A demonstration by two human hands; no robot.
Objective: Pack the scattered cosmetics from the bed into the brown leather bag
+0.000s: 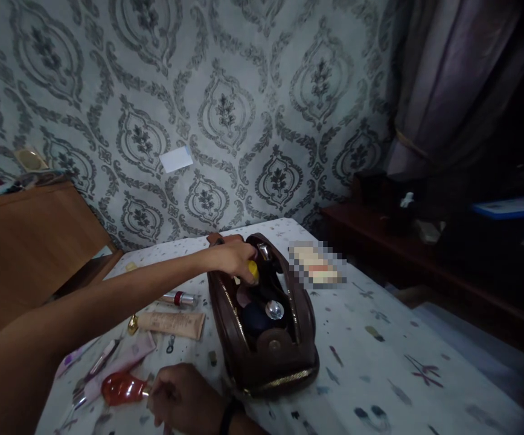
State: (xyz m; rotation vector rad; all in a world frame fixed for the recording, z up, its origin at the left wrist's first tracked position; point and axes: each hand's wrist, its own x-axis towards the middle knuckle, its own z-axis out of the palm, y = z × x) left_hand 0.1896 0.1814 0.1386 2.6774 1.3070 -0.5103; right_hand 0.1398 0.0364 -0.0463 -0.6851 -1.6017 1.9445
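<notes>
My left hand (235, 261) reaches over the open brown bag (271, 362), its fingers closed on a small yellow item (253, 270) at the bag's opening. Inside the bag are a dark blue round item (255, 320) and a clear, shiny round cap (274, 310). At the bottom, my right hand (185, 396), with a black band at the wrist, has its fingers curled round the neck end of a red bottle (124, 388). Left of the bag lie a beige tube (171, 323) and a silver and red tube (181, 298).
A pink tube (126, 359) and slim cosmetic items lie at the left of the patterned tablecloth (380, 338). Right of the bag is a pixelated flat item (319, 264). A wooden cabinet (26, 241) stands at the left, and dark furniture (357, 232) at the right.
</notes>
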